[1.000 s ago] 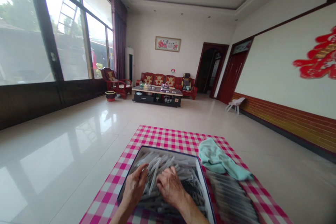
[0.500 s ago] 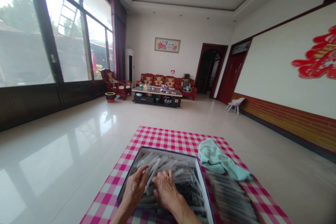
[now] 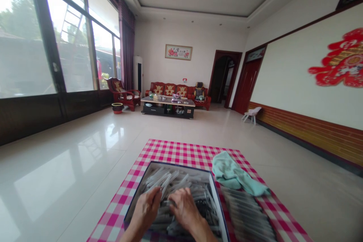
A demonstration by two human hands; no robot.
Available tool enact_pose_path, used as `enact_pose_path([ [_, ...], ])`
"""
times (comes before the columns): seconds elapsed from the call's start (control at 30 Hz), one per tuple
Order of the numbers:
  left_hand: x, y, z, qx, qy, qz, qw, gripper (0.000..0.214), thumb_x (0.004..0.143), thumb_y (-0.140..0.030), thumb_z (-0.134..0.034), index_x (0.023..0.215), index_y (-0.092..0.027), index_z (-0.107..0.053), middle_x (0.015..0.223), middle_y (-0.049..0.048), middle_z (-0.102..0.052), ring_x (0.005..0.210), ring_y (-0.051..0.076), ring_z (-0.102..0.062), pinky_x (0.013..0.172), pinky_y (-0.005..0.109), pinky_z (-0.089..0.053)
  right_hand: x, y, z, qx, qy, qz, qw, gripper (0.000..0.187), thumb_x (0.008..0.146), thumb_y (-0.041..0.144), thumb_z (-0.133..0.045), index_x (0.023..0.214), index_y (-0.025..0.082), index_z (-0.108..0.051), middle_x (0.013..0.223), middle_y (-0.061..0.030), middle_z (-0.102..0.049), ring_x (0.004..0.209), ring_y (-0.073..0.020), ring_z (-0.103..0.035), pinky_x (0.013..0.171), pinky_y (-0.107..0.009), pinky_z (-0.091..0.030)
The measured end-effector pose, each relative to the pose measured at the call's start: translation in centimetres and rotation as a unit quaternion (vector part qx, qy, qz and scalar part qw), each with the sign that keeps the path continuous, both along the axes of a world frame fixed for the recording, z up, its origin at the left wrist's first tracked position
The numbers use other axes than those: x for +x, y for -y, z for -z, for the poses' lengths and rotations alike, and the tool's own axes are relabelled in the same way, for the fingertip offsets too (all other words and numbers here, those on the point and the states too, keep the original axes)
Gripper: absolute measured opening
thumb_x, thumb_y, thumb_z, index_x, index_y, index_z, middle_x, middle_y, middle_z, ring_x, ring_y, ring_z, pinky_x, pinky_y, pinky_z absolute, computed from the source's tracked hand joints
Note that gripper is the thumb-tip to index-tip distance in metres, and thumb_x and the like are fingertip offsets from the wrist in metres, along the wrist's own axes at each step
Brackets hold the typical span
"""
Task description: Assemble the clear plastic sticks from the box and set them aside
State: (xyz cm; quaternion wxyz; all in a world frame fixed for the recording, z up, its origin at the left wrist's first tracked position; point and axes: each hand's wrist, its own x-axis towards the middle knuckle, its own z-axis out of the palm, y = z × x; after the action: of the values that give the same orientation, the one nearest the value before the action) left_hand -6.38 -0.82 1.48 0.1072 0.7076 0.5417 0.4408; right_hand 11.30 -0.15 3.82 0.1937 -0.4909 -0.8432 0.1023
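A shallow box [image 3: 217, 200] with a dark blue edge and pale inner walls holds a pile of slim, whitish translucent sticks [image 3: 163, 177] with darker ones among them; their exact kind is unclear. My left hand [image 3: 147, 206] is over the box's left part, thumb and fingers pinched together beside the pale sticks. Over the middle is my right hand [image 3: 185, 206], its fingers curled down into the pile. What either hand grips is too small or hidden to name. Right of the box lies a blurred row of similar slim sticks [image 3: 246, 213], side by side.
A mint-green cloth [image 3: 231, 172] lies crumpled above the row of sticks, on a pink-and-white checked tablecloth [image 3: 121, 200]. Farther off are a low coffee table [image 3: 167, 107], a red wooden sofa [image 3: 170, 90], an armchair [image 3: 124, 94] and a small chair [image 3: 251, 114].
The view has shifted slightly, so the room sits a little lower. Both hands stay over the box; my right hand's fingers are drawn in closer together.
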Motion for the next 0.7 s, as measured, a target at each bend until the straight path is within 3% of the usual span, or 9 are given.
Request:
enact_pose_path([
  [0.13,1.3,0.1,0.3,0.029,-0.044,0.037,0.998,0.028,0.091,-0.030,-0.041,0.099,-0.024,-0.067,0.082,0.0027,-0.075,0.072,0.015,-0.070,0.065,0.021,-0.051,1.3,-0.3,0.8,0.024,-0.114,0.028,0.993,0.026,0.090,0.018,-0.046,0.105,0.018,-0.068,0.095,-0.0098,-0.071,0.091,-0.0227,-0.066,0.083,-0.034,-0.050],
  [0.3,2.7,0.2,0.2,0.017,-0.088,0.033,0.995,0.031,0.093,-0.030,-0.040,0.107,-0.025,-0.068,0.083,0.0041,-0.073,0.076,0.017,-0.070,0.070,0.024,-0.052,1.9,-0.7,2.2,0.051,-0.273,0.028,0.960,0.033,0.091,0.020,-0.039,0.116,0.015,-0.060,0.088,-0.0097,-0.072,0.079,-0.0211,-0.069,0.076,-0.032,-0.053],
  [0.43,2.6,0.5,-0.1,-0.011,-0.120,-0.001,0.993,0.031,0.094,-0.031,-0.040,0.106,-0.028,-0.069,0.077,0.0022,-0.070,0.073,0.017,-0.068,0.064,0.023,-0.049,1.7,-0.5,2.6,0.034,-0.290,0.055,0.955,0.026,0.091,0.022,-0.039,0.110,0.018,-0.056,0.081,-0.0065,-0.071,0.076,-0.0214,-0.069,0.071,-0.031,-0.053],
  [0.53,2.3,0.7,0.0,-0.003,-0.120,-0.016,0.993,0.031,0.094,-0.031,-0.040,0.103,-0.026,-0.069,0.079,0.0027,-0.069,0.076,0.017,-0.068,0.066,0.024,-0.049,1.4,-0.3,2.1,0.041,-0.283,0.060,0.956,0.020,0.089,0.020,-0.041,0.098,0.019,-0.059,0.089,-0.0082,-0.070,0.084,-0.0220,-0.067,0.076,-0.031,-0.051],
  [0.7,2.3,0.8,0.2,0.028,-0.121,-0.024,0.992,0.029,0.094,-0.030,-0.040,0.097,-0.025,-0.068,0.077,0.0016,-0.066,0.075,0.016,-0.065,0.066,0.024,-0.049,1.3,0.1,1.2,0.055,-0.300,0.040,0.951,0.022,0.089,0.019,-0.040,0.096,0.019,-0.061,0.093,-0.0076,-0.069,0.089,-0.0212,-0.065,0.082,-0.031,-0.049],
])
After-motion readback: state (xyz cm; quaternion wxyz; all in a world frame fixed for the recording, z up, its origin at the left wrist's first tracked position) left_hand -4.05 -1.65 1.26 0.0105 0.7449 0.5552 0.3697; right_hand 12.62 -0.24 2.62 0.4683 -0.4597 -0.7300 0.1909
